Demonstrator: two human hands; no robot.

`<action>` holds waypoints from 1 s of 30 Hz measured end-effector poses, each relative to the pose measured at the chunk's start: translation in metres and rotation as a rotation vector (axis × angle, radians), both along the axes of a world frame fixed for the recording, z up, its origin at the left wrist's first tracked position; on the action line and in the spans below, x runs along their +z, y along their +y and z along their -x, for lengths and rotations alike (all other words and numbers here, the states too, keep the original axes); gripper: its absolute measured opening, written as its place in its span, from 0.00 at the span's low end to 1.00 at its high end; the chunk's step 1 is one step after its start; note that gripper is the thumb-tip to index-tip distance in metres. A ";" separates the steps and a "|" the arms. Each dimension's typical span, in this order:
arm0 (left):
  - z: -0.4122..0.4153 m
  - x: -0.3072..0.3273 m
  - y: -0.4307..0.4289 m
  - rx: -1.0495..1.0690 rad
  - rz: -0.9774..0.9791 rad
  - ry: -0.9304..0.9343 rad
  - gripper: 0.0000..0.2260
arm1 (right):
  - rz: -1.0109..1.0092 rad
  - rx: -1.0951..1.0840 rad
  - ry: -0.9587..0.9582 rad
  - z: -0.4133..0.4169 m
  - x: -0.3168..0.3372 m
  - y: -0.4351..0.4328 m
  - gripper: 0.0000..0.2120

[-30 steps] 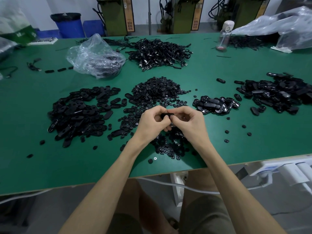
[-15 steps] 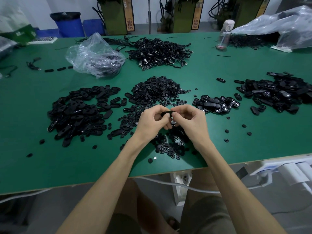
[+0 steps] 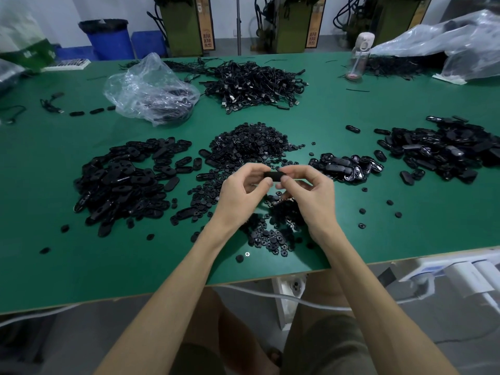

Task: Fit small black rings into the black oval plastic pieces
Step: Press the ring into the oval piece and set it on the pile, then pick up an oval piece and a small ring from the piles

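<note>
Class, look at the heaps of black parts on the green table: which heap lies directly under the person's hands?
The middle heap of small rings, running from mid-table to the near edge. The oval-piece heaps lie off to either side.

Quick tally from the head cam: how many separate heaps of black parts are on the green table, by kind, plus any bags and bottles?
Oval piece heaps: 3 (left, small one right of the hands, far right)
Ring heaps: 1
Cable heaps: 1
Clear plastic bags: 2
Bottles: 1
Total: 8
</note>
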State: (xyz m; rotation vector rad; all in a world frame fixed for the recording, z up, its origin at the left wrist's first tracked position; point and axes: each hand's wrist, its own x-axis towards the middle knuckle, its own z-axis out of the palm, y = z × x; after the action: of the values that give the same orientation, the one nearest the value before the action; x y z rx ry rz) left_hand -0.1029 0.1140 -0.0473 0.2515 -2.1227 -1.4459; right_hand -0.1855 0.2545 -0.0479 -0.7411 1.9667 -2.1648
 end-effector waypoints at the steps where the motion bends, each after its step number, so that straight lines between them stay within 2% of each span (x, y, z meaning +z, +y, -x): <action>1: 0.000 0.000 0.001 0.027 0.050 0.009 0.10 | 0.023 -0.060 -0.016 0.002 0.000 0.000 0.07; 7: -0.005 0.003 0.011 0.047 0.458 0.089 0.10 | 0.184 -0.424 -0.261 0.013 -0.005 0.005 0.08; 11: -0.008 0.002 0.020 0.025 0.731 0.111 0.09 | 0.196 -0.472 -0.293 0.016 -0.006 0.004 0.11; 13: -0.008 0.001 0.023 0.006 0.792 0.134 0.09 | 0.189 -0.472 -0.315 0.016 -0.005 0.004 0.20; 15: -0.009 0.002 0.024 -0.014 0.790 0.146 0.09 | 0.175 -0.457 -0.301 0.016 -0.006 0.004 0.27; 19: -0.011 0.006 0.024 0.019 0.775 0.168 0.10 | 0.175 -0.423 -0.296 0.012 -0.003 0.005 0.30; 21: -0.010 0.009 0.023 0.043 0.685 0.176 0.10 | 0.160 -0.409 -0.276 0.011 -0.002 0.005 0.29; 25: -0.005 0.022 0.011 0.187 0.258 0.085 0.13 | -0.007 -0.334 -0.168 0.007 -0.002 0.005 0.22; 27: -0.005 0.025 -0.010 0.267 0.195 -0.038 0.16 | -0.131 -0.240 -0.101 0.005 -0.002 0.004 0.18; 30: -0.018 0.024 -0.046 0.382 0.206 -0.190 0.20 | -0.234 -0.149 -0.039 0.003 -0.003 0.002 0.18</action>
State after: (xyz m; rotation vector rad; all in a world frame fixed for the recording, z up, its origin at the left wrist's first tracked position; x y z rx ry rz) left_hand -0.0846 0.0677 -0.0231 0.6956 -2.2010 -1.0092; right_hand -0.1881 0.2562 -0.0507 -0.5275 2.2681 -1.9577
